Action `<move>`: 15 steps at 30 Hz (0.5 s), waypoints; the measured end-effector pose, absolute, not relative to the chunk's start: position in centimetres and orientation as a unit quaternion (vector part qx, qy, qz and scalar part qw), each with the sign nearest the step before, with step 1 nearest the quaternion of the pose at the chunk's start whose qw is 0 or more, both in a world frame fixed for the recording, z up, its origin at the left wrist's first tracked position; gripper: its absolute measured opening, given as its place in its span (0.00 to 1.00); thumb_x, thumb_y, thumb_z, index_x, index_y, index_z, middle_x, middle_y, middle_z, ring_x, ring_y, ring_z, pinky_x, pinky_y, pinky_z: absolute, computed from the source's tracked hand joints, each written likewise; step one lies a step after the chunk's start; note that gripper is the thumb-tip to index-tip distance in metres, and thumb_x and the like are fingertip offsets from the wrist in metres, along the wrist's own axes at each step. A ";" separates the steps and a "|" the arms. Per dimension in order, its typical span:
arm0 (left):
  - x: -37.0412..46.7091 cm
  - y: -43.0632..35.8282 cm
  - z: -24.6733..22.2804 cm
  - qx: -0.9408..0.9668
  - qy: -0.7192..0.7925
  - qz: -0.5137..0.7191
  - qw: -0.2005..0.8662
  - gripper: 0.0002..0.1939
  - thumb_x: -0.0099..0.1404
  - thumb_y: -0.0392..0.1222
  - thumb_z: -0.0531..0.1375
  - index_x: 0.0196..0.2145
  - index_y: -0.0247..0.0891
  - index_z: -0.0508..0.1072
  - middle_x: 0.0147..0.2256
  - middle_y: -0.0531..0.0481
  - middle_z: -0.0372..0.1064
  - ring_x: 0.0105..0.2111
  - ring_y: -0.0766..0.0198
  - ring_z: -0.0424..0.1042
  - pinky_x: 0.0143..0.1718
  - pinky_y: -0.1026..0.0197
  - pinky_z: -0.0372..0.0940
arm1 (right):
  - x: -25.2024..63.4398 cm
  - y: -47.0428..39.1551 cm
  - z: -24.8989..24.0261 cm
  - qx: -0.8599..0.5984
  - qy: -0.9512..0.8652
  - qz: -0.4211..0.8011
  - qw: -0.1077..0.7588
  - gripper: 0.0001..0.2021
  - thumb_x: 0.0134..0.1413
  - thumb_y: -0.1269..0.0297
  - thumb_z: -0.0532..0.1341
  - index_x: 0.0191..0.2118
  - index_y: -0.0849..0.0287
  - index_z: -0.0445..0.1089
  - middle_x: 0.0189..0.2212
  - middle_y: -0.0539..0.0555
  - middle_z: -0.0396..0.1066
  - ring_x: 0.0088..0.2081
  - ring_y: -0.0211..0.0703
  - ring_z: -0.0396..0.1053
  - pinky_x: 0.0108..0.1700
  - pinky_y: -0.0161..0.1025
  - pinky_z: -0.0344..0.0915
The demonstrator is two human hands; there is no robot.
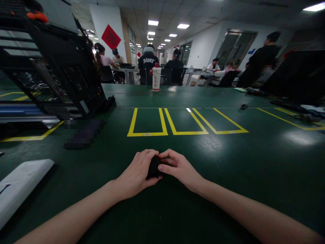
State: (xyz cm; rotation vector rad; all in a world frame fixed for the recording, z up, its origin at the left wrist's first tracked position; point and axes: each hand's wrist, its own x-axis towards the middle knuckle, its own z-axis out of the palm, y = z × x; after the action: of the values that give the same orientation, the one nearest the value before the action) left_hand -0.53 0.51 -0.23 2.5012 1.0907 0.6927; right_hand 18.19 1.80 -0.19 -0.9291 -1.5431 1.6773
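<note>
A small black object (153,167) is held between my two hands, low over the green table (162,210) near the middle of the view. My left hand (138,171) wraps round its left side, with the fingers over the top and the thumb underneath. On its right side, the fingertips and thumb of my right hand (177,166) pinch it. What the object is cannot be made out, as the fingers cover much of it.
An open black computer case (76,81) stands at the left, with a white box (22,183) nearer. Yellow tape outlines (188,133) lie ahead. Beyond them stands a white cup (156,79). Several people sit in the background; one person (264,57) stands at the right.
</note>
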 end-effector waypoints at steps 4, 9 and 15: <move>-0.6 0.5 -0.2 0.881 0.375 0.239 0.161 0.30 0.59 0.40 0.60 0.54 0.42 0.47 0.49 0.41 0.57 0.46 0.50 0.63 0.43 0.46 0.62 | 18.0 1.9 0.0 -0.376 -0.580 0.643 0.329 0.12 0.47 0.68 0.63 0.40 0.59 0.64 0.39 0.52 0.67 0.44 0.43 0.68 0.47 0.45 0.66; -0.6 0.4 -0.1 0.887 0.367 0.235 0.154 0.30 0.59 0.38 0.60 0.54 0.43 0.47 0.50 0.42 0.57 0.47 0.51 0.62 0.45 0.46 0.60 | 18.2 1.5 -0.2 -0.363 -0.602 0.635 0.320 0.12 0.48 0.68 0.63 0.40 0.58 0.63 0.40 0.52 0.67 0.44 0.44 0.68 0.46 0.47 0.67; -0.7 0.4 -0.3 0.884 0.381 0.222 0.154 0.32 0.58 0.37 0.61 0.55 0.41 0.46 0.51 0.41 0.57 0.48 0.51 0.61 0.46 0.47 0.60 | 18.5 1.0 -0.8 -0.321 -0.645 0.594 0.357 0.15 0.46 0.71 0.64 0.42 0.55 0.63 0.43 0.50 0.63 0.48 0.42 0.65 0.52 0.46 0.64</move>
State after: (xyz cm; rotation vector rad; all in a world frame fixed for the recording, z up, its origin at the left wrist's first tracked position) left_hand -0.67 0.43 -0.27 2.5349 1.0936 0.6365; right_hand 18.46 1.02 -0.80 -0.8291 -1.6665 1.5339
